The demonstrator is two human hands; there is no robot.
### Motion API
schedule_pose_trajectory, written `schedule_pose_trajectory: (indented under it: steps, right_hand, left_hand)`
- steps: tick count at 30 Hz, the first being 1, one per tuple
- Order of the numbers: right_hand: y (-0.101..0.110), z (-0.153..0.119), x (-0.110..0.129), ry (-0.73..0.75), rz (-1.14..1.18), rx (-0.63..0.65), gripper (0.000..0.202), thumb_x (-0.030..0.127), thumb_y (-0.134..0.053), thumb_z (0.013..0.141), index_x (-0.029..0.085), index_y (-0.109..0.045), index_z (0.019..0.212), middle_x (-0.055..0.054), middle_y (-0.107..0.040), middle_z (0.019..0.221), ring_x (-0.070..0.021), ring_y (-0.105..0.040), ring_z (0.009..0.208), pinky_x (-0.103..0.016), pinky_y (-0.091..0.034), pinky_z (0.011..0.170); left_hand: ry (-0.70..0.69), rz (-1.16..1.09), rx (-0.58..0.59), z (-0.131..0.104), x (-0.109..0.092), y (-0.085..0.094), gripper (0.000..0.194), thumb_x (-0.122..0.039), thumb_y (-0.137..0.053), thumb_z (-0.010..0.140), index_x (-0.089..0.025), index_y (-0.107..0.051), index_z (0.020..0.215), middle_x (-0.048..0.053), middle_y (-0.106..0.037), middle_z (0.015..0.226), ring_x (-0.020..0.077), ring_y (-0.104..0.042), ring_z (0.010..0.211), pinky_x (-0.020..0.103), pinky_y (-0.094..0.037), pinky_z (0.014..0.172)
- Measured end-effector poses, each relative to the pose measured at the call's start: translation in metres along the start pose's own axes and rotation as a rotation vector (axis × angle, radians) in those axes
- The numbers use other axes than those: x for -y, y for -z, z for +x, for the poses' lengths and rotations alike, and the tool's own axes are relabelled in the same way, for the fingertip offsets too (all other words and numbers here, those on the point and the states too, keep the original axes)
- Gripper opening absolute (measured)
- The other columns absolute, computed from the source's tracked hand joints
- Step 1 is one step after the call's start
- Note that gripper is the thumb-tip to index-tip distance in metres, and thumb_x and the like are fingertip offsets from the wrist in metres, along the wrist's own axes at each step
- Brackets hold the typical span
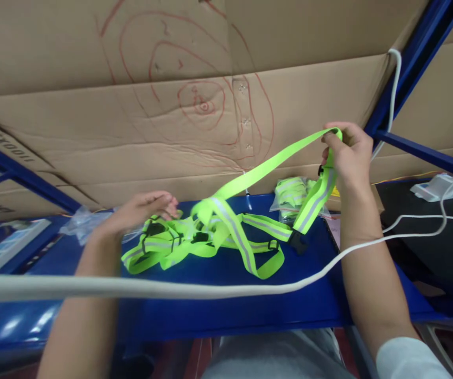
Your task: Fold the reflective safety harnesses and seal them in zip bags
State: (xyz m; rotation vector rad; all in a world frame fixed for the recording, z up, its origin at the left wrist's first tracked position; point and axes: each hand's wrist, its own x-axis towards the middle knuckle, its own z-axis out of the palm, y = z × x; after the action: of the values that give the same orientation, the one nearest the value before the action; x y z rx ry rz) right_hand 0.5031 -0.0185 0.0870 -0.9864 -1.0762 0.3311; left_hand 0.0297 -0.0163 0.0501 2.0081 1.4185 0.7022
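Strap harness [226, 231], neon yellow w/ grey stripe, is lying mostly tangled on blue shelf [218, 305] at center. Right hand [348, 152] at 2 o'clock is pinching one strap end, lifting it taut; left hand [143, 210] at 9 o'clock is resting loosely open on the bundle. Untangling looks barely begun.

The white cable [171, 288] runs off both side edges; the left hand [139, 210] hides the straps' [218, 231] end.

- The scene was evenly and brightly lit, with soft, faint shadows.
- Pale glare showed on the glossy blue surface [226, 308] at lower left.
- The near white cable [92, 288] was blurred; edges bowed.
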Motion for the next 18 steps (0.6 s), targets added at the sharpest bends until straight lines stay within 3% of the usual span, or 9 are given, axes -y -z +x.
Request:
schedule_pose_trajectory:
  steps: [2, 4, 6, 9, 12, 15, 18]
  right_hand:
    - [0.005, 0.003, 0.001, -0.087, 0.047, -0.029, 0.017, 0.009, -0.067, 0.082, 0.018, -0.07, 0.096, 0.005, -0.063, 0.07, -0.0064, -0.052, 0.042, -0.017, -0.039, 0.035]
    - [0.007, 0.003, 0.005, -0.148, 0.064, -0.019, 0.02, 0.006, -0.062, 0.082, 0.017, -0.07, 0.097, 0.005, -0.063, 0.068, -0.0063, -0.052, 0.041, -0.017, -0.039, 0.034]
    - [0.007, 0.001, 0.009, -0.171, 0.071, 0.013, 0.019, 0.006, -0.059, 0.083, 0.016, -0.07, 0.096, 0.005, -0.062, 0.068, -0.0065, -0.052, 0.041, -0.018, -0.039, 0.034]
    - [0.004, -0.001, 0.011, -0.142, 0.078, 0.052, 0.013, 0.012, -0.062, 0.087, 0.017, -0.068, 0.097, 0.005, -0.062, 0.072, -0.006, -0.051, 0.041, -0.02, -0.04, 0.035]
    - [0.008, 0.003, 0.006, -0.063, 0.089, 0.035, 0.007, 0.019, -0.066, 0.09, 0.02, -0.065, 0.097, 0.006, -0.06, 0.07, -0.0054, -0.049, 0.044, -0.02, -0.043, 0.044]
    - [0.021, 0.015, -0.002, 0.044, 0.109, -0.078, 0.003, 0.024, -0.064, 0.094, 0.022, -0.062, 0.093, 0.006, -0.057, 0.065, -0.0074, -0.049, 0.047, -0.022, -0.042, 0.049]
    - [0.041, 0.026, -0.009, 0.143, 0.03, -0.217, 0.012, 0.026, -0.059, 0.098, 0.02, -0.064, 0.09, 0.004, -0.058, 0.061, -0.0085, -0.046, 0.046, -0.024, -0.035, 0.047]
  left_hand:
    - [0.004, -0.03, -0.033, 0.001, 0.007, -0.004, 0.045, -0.057, -0.045, 0.098, -0.015, -0.059, 0.103, 0.002, -0.065, 0.076, 0.0155, -0.063, 0.069, 0.029, -0.055, 0.068]
    - [-0.012, -0.042, -0.063, 0.003, 0.007, -0.022, 0.046, -0.058, -0.043, 0.099, -0.016, -0.057, 0.111, 0.003, -0.067, 0.085, 0.0162, -0.065, 0.079, 0.029, -0.055, 0.074]
    - [-0.038, -0.007, 0.007, 0.005, 0.0, -0.056, 0.054, -0.063, -0.05, 0.094, -0.018, -0.058, 0.123, 0.008, -0.07, 0.109, 0.0202, -0.068, 0.097, 0.033, -0.056, 0.084]
    - [-0.1, 0.203, 0.142, 0.013, -0.012, -0.116, 0.077, -0.068, -0.059, 0.084, -0.022, -0.046, 0.145, 0.014, -0.058, 0.143, 0.0278, -0.063, 0.119, 0.04, -0.053, 0.098]
    - [-0.083, 0.312, 0.152, 0.028, -0.015, -0.153, 0.065, -0.062, -0.065, 0.081, -0.02, -0.06, 0.131, 0.016, -0.066, 0.131, 0.0327, -0.065, 0.114, 0.043, -0.049, 0.099]
    - [-0.046, 0.386, 0.175, 0.042, -0.01, -0.146, 0.039, -0.056, -0.059, 0.085, -0.02, -0.07, 0.093, 0.011, -0.075, 0.094, 0.0288, -0.069, 0.089, 0.037, -0.052, 0.082]
    - [-0.018, 0.421, 0.141, 0.046, -0.005, -0.108, 0.051, -0.06, -0.04, 0.095, -0.019, -0.066, 0.081, 0.005, -0.071, 0.076, 0.0213, -0.065, 0.071, 0.028, -0.049, 0.068]
